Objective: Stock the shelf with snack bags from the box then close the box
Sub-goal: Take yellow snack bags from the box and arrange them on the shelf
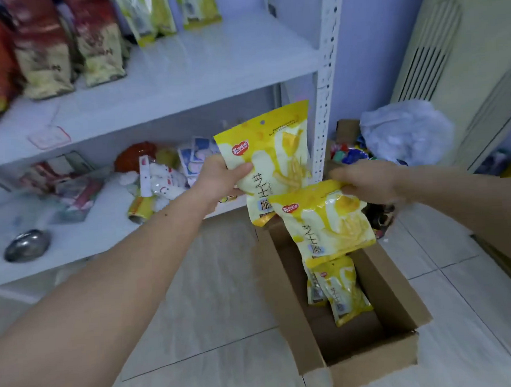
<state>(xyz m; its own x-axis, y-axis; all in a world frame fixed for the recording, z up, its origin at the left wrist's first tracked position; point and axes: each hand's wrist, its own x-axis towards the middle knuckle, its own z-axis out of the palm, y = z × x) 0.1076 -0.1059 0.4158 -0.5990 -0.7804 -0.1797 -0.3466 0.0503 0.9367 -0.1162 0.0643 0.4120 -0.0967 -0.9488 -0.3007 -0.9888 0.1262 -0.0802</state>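
Head view shows your left hand (218,180) and right hand (366,184) each pinching a snack bag by one edge over the box (375,361); either could slip, and the shelf (183,78) at eleven o'clock is crowded.

The setting is a small shop or stockroom. A white slotted-upright metal shelving unit (322,107) carries rows of packaged snack bags in red-and-cream (44,53) and yellow (147,15) wrappers. An open brown cardboard carton (399,304) of identical yellow bags stands on the pale tiled floor (218,299). A cream floor-standing air conditioner (453,44) occupies the corner.
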